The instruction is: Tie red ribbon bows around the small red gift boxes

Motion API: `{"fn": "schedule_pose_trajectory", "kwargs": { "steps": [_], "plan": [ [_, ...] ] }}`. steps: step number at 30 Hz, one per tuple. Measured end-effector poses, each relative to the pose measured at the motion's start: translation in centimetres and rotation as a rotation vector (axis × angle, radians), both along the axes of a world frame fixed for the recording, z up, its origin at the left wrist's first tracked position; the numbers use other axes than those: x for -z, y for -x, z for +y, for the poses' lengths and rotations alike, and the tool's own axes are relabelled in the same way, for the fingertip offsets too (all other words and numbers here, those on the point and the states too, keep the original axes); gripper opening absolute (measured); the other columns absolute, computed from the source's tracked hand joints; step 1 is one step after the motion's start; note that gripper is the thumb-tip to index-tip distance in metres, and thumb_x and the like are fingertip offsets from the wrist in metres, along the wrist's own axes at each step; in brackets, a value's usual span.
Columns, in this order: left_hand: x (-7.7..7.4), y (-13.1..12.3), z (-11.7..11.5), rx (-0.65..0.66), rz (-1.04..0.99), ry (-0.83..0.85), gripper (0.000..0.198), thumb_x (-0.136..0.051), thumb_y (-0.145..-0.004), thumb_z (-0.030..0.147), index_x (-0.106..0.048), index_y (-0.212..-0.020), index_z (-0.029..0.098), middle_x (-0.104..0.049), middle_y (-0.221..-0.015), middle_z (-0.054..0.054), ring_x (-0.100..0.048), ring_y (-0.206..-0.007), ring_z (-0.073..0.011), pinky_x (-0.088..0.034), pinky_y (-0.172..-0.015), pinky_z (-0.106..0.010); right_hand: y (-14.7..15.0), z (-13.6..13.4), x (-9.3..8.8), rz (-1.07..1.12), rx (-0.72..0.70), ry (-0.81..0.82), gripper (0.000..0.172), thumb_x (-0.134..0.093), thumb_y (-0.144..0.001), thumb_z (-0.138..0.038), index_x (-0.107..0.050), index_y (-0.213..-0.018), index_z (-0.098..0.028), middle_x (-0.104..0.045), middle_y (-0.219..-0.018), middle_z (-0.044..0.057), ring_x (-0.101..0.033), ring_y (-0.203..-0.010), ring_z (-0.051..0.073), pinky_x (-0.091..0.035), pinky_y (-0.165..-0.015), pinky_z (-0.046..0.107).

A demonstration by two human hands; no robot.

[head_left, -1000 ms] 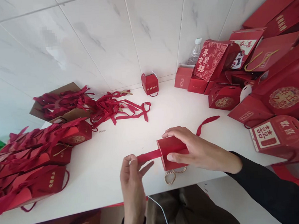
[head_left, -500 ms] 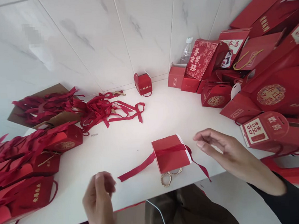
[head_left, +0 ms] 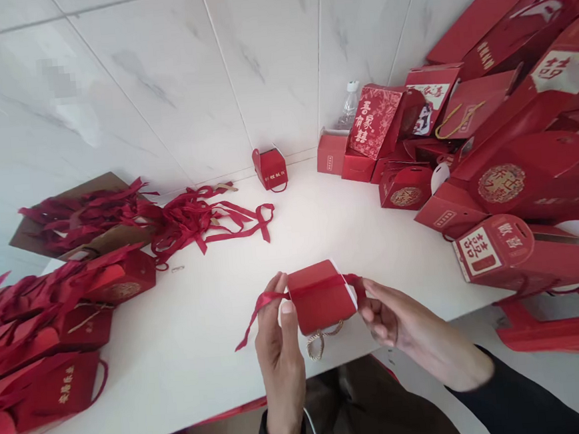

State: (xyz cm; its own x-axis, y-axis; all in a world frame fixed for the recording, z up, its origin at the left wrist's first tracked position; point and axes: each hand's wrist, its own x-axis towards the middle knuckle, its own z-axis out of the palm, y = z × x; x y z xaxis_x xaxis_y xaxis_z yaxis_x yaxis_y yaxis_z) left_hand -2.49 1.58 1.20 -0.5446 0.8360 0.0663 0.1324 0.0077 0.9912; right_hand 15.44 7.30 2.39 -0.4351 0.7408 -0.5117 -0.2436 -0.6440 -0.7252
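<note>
- Hands in close at the near edge, 1 on each side of a red box (head_left: 321,308) that lies between them on the white surface (head_left: 205,357).
- Left hand (head_left: 280,358) up against the box's left end, thumb and fingers slightly apart, a red ribbon (head_left: 319,283) passing at the fingers; whether they grip it, I cannot tell.
- Right hand (head_left: 395,316) at the other end, fingers curled, thumb and forefinger pinching the ribbon just beside the box!
- That ribbon runs flat across the box's upper face, its left tail trailing down to the left of the left hand.
- Twisted gold cord (head_left: 315,345) loops out on the near side.
- Over to the far left: a brown carton (head_left: 86,186) full of ribbons, a loose ribbon pile (head_left: 184,218) spilling beside it, and ribboned boxes (head_left: 66,381) packed nearer along the left.
- Far middle, 1 small lettered box (head_left: 272,169) stands near the tiled wall (head_left: 267,58).
- Out right, a big heap of red boxes (head_left: 402,188), with a clear bottle (head_left: 349,105) peeking out behind it.
</note>
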Motion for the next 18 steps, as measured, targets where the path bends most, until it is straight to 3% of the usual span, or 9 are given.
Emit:
{"fn": "schedule_pose_trajectory", "kwargs": {
  "steps": [4, 8, 12, 18],
  "plan": [
    [-0.6, 0.1, 0.8, -0.006, 0.145, -0.071, 0.023, -0.058, -0.097, 0.041, -0.077, -0.104, 0.031, -0.068, -0.125, -0.003, -0.059, -0.124, -0.0226, -0.049, -0.100, -0.037, 0.5, 1.1, -0.1, 0.169, 0.158, 0.062, 0.028, -0.079, -0.085, -0.045, -0.069, -0.100, -0.023, -0.048, -0.069, -0.007, -0.038, -0.052, 0.005, -0.034, -0.045, 0.016],
    [-0.5, 0.5, 1.3, 0.018, 0.196, -0.094, 0.017, -0.062, -0.095, 0.038, -0.076, -0.100, 0.030, -0.070, -0.116, -0.003, -0.061, -0.119, -0.0215, -0.050, -0.095, -0.036, 0.8, 1.8, -0.3, 0.105, 0.193, -0.090, 0.027, -0.080, -0.083, -0.046, -0.072, -0.096, -0.023, -0.058, -0.083, -0.002, -0.053, -0.070, 0.010, -0.046, -0.057, 0.019],
    [-0.5, 1.0, 1.6, 0.065, 0.184, -0.066, 0.017, -0.063, -0.094, 0.037, -0.076, -0.094, 0.027, -0.071, -0.109, -0.004, -0.062, -0.116, -0.0216, -0.050, -0.095, -0.037, 0.6, 1.8, -0.2, 0.022, 0.245, -0.181, 0.028, -0.077, -0.086, -0.049, -0.074, -0.098, -0.024, -0.062, -0.097, 0.001, -0.058, -0.085, 0.014, -0.052, -0.068, 0.023],
    [-0.5, 0.7, 1.8, 0.012, 0.148, -0.128, 0.013, -0.068, -0.091, 0.035, -0.078, -0.096, 0.028, -0.070, -0.112, -0.004, -0.061, -0.116, -0.0212, -0.051, -0.096, -0.035, 0.6, 1.4, -0.2, 0.015, 0.279, -0.210, 0.035, -0.072, -0.088, -0.054, -0.068, -0.106, -0.025, -0.068, -0.085, 0.002, -0.067, -0.083, 0.019, -0.056, -0.070, 0.030]
  ]
}}
